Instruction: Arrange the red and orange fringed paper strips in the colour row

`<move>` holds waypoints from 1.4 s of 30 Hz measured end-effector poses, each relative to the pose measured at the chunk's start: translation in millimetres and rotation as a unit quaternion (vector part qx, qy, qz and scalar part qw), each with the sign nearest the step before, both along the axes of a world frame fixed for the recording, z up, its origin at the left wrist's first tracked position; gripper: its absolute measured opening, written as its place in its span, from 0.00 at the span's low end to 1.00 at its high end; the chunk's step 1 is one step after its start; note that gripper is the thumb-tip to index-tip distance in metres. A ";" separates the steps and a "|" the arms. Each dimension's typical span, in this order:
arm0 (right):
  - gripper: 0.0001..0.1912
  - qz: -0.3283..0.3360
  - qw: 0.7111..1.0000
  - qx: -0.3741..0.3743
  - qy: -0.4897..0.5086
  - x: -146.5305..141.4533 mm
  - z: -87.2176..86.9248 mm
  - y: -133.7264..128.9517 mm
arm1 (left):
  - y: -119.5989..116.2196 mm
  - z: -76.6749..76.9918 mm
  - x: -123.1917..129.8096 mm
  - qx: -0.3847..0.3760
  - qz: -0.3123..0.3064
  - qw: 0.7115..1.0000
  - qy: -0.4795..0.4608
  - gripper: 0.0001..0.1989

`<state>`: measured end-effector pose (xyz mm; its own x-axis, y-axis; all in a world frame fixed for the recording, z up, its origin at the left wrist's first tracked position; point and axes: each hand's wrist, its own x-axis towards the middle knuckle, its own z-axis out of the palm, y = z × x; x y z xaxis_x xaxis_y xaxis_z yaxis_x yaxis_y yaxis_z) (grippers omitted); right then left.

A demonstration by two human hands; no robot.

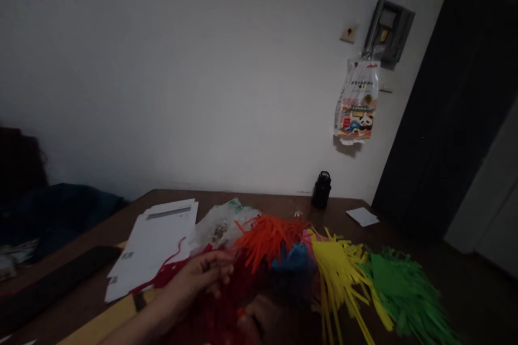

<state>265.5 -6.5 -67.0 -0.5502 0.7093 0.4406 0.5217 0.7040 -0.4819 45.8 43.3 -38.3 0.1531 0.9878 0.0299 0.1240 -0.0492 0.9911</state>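
My left hand (208,275) reaches in from the bottom left over a dark red heap of material (218,312), its fingers bent and close together, blurred. My right hand (263,318) is at the bottom centre, dim and smeared, beside a small orange-red spot; what it holds cannot be made out. Just beyond the hands lie an orange fringed bundle (269,234) and a blue piece (292,259). To the right are a yellow fringed bundle (340,264) and a green fringed bundle (408,291).
White papers (156,242) lie at the left of the brown table (279,205), next to a clear plastic bag (220,223). A black bottle (321,190) stands near the wall, with small white papers (363,216) to its right. A printed bag (358,102) hangs on the wall.
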 end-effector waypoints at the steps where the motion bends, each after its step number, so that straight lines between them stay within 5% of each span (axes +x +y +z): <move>1: 0.11 -0.004 1.000 -0.006 0.002 0.7 -1.2 -0.4 | -15.4 -5.6 8.0 -0.010 -0.016 1.000 -0.019 0.24; 6: 0.15 -0.017 1.000 -0.019 0.002 -0.3 -3.1 -4.7 | -54.3 -20.8 32.8 -0.018 -0.034 0.996 -0.075 0.19; 17: 0.15 -0.016 1.000 -0.010 -0.024 -1.5 -2.2 -6.3 | -62.1 -28.6 30.4 0.038 0.017 0.999 0.012 0.12; 32: 0.16 0.011 0.998 0.013 -0.063 3.1 -8.4 1.1 | -67.0 -35.0 30.6 0.114 -0.027 0.983 0.145 0.08; 42: 0.15 0.033 0.995 0.048 -0.079 -1.2 -15.7 4.8 | -64.6 -8.1 28.9 0.120 -0.017 0.972 0.204 0.12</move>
